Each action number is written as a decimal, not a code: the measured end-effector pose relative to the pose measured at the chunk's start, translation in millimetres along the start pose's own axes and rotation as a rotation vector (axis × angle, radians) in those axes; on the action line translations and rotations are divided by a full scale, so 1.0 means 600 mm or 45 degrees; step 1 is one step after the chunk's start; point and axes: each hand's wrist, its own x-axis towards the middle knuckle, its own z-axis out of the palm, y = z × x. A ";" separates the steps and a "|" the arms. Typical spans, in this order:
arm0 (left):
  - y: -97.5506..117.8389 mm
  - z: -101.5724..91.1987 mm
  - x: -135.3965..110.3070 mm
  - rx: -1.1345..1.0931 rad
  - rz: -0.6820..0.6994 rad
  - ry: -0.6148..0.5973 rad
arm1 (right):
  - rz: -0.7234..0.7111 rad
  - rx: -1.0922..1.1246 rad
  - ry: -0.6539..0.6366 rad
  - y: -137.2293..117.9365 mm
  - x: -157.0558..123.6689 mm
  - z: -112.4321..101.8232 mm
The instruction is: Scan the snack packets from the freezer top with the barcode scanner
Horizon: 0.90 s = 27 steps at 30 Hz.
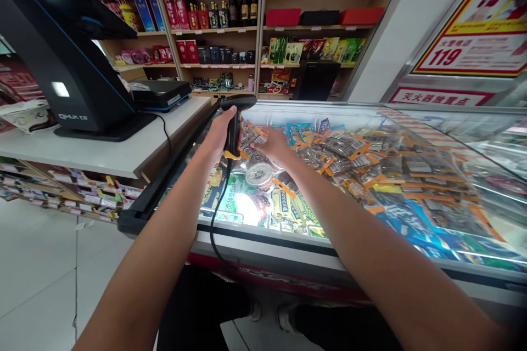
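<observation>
My left hand (220, 132) is wrapped round the handle of a black barcode scanner (235, 115) with a yellow band; its black cord (217, 214) hangs down over the freezer's front edge. The scanner head points right, over an open chest freezer (288, 244). My right hand (274, 144) reaches into the freezer with fingers spread flat on the wrapped frozen packets (341, 153); I cannot see it gripping any one packet. A round tub with a speckled lid (259, 174) lies just below both hands.
A white counter (94, 151) at the left carries a black till screen (61, 60) and a flat black scale (160, 93). The freezer's sliding glass lid (473, 142) covers the right part. Shelves of bottles and boxes (230, 16) line the back wall. Tiled floor lies at lower left.
</observation>
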 end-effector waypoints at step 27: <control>-0.003 0.003 -0.029 0.331 -0.130 -0.727 | 0.185 0.837 0.548 0.032 0.032 -0.104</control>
